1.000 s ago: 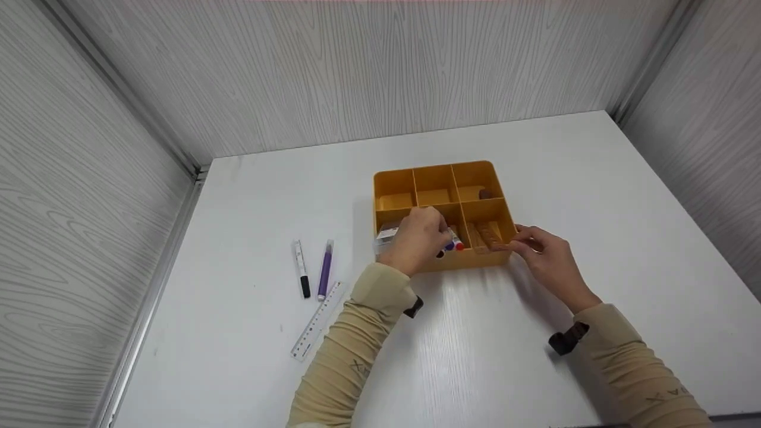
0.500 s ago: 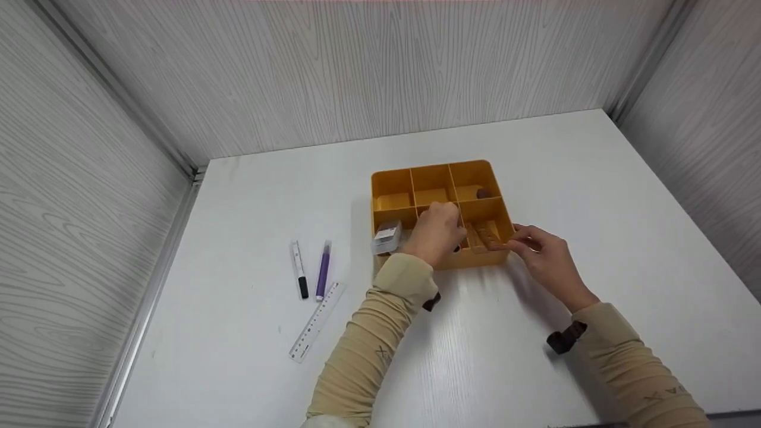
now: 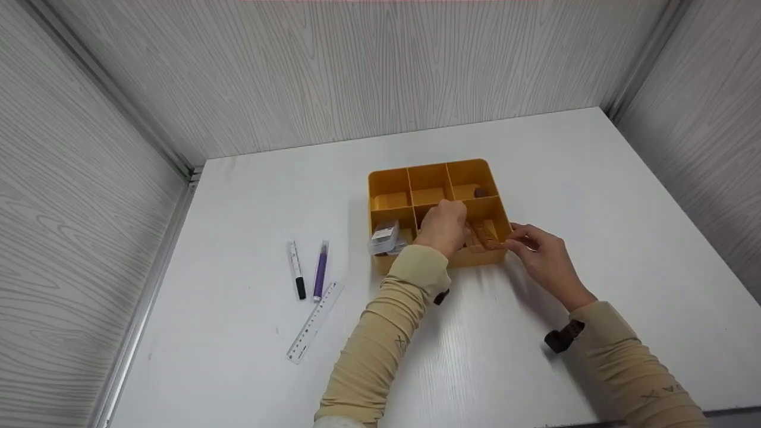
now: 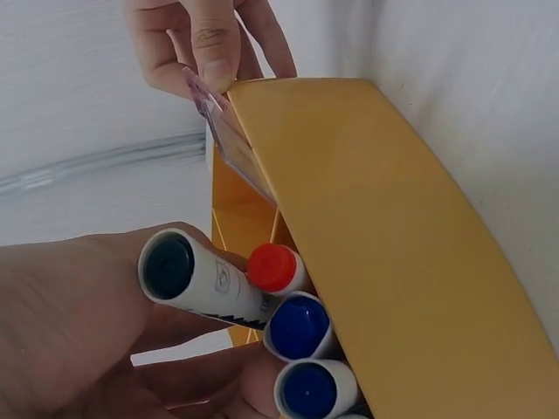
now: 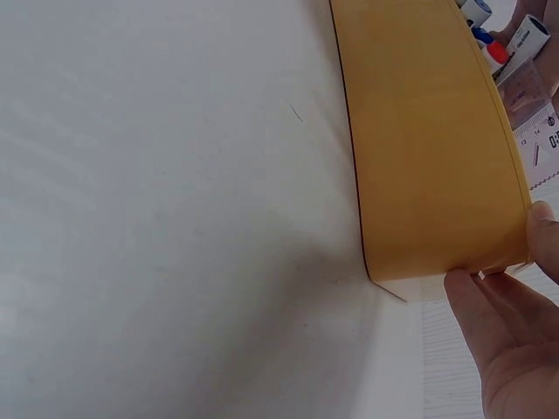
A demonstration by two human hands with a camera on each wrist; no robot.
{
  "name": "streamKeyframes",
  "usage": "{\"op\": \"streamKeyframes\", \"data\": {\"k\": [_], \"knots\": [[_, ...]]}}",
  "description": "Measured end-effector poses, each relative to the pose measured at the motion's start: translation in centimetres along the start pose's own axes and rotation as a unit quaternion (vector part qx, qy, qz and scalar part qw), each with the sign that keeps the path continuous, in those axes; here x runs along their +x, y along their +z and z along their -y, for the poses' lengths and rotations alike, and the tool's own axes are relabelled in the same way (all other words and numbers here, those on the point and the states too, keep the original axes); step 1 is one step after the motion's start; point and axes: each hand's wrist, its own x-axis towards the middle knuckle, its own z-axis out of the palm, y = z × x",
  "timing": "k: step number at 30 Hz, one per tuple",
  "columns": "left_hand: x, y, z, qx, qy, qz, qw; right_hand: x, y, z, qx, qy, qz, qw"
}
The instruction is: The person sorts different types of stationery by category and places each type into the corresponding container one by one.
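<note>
Holds a white, round-barrelled plastic marker (image 4: 214, 285) with a dark green end over the near middle compartment of the yellow-orange, six-compartment plastic box (image 5: 432, 148). Could snag on the red-ended white marker (image 4: 272, 267) or the blue-ended white markers (image 4: 299, 327) crowded against the box's front wall, or slip if pinched too lightly. Might also dislodge, by a sideways knock, the clear plastic ruler (image 5: 534, 153) leaning in the box's near right compartment. Seems to curl the left hand (image 3: 445, 224) round the green-ended barrel, with fingertips partly hidden; pinches the box's right wall by its front corner with the right hand (image 3: 542, 257). Touches neither the small clear plastic case (image 3: 384, 235) at the near left compartment nor, left of the box on the white table (image 3: 226, 321), the black-capped white pen (image 3: 296, 270) and slim purple pen (image 3: 320, 271).
</note>
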Motion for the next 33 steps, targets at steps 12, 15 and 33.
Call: {"op": "streamKeyframes", "data": {"k": [12, 15, 33], "knots": [[0.5, 0.2, -0.4, -0.011, -0.039, 0.025, 0.9988, 0.1, 0.0, 0.0, 0.012, -0.005, -0.003, 0.9999], [0.3, 0.2, -0.2, 0.01, -0.025, 0.031, 0.9992, 0.0, 0.0, 0.0, 0.01, -0.004, -0.002, 0.9999], [-0.9, -1.3, 1.3, -0.124, 0.015, 0.087, 0.9883, -0.1, -0.1, 0.0, 0.006, 0.003, 0.009, 0.9999]]}}
